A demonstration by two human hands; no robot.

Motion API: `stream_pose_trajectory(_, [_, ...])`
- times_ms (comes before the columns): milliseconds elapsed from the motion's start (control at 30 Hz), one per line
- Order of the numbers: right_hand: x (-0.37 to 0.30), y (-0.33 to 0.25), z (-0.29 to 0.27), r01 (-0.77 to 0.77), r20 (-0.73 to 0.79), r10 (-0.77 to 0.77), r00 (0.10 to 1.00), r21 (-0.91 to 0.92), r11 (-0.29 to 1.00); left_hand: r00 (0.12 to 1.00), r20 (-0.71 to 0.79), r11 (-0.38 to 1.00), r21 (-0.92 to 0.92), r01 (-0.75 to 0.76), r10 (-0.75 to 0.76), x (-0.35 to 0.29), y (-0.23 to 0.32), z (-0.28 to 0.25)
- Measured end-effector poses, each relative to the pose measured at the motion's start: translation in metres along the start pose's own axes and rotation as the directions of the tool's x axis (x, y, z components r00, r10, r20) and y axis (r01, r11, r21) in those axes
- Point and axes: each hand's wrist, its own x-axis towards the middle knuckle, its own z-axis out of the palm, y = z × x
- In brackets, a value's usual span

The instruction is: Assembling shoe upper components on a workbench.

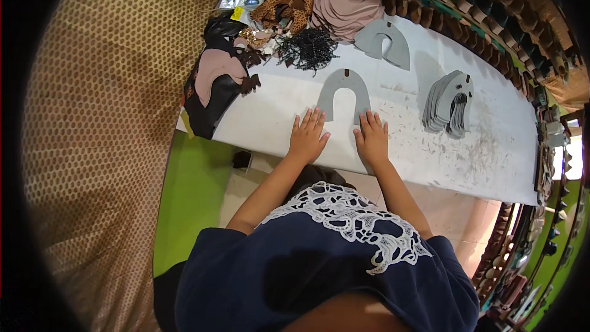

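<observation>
A grey U-shaped piece [346,80] lies flat on the white table [276,110], its curve pointing away from me and a small dark tab at the top. My left hand [308,136] lies flat with fingers stretched, its fingertips on the end of the left leg. Over the end of the right leg rest the fingertips of my right hand [372,139], which is also flat and open. To the right stands a fanned stack of similar grey pieces [447,104]. Farther back, more grey curved pieces [384,43] lie together.
Pink cut pieces [347,3], leopard-print material [286,6] and a tangle of black beaded strands [307,48] crowd the far left. Black and pink material [215,83] hangs at the left edge. Shoe racks [473,9] line the back and right; a patterned curtain [104,147] hangs left.
</observation>
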Motion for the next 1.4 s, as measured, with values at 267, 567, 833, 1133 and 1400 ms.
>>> stream_pose_trajectory(267, [0.021, -0.056, 0.006, 0.037, -0.131, -0.017, 0.991, 0.152, 0.988, 0.996, 0.037, 0.995, -0.063, 0.083, -0.08, -0.014, -0.065, -0.031])
stream_pose_trajectory(567, [0.098, -0.16, 0.042, 0.189, -0.008, -0.191, 0.982, 0.18, 0.965, 0.953, -0.203, 0.974, -0.031, 0.223, -0.225, -0.002, -0.153, -0.091])
stream_pose_trajectory(833, [0.147, -0.223, 0.066, 0.222, -0.031, -0.221, 0.975, 0.188, 0.957, 0.93, -0.327, 0.985, -0.094, 0.143, -0.166, 0.036, -0.199, -0.099])
stream_pose_trajectory(1133, [0.135, -0.214, 0.064, 0.055, -0.018, -0.053, 0.998, 0.237, 0.97, 0.946, -0.218, 0.97, -0.106, 0.221, -0.239, 0.05, -0.212, -0.103])
stream_pose_trajectory(1400, [0.146, -0.207, 0.057, 0.086, -0.089, -0.058, 0.994, 0.355, 0.931, 0.916, -0.198, 0.928, -0.209, 0.308, -0.348, 0.05, -0.208, -0.114])
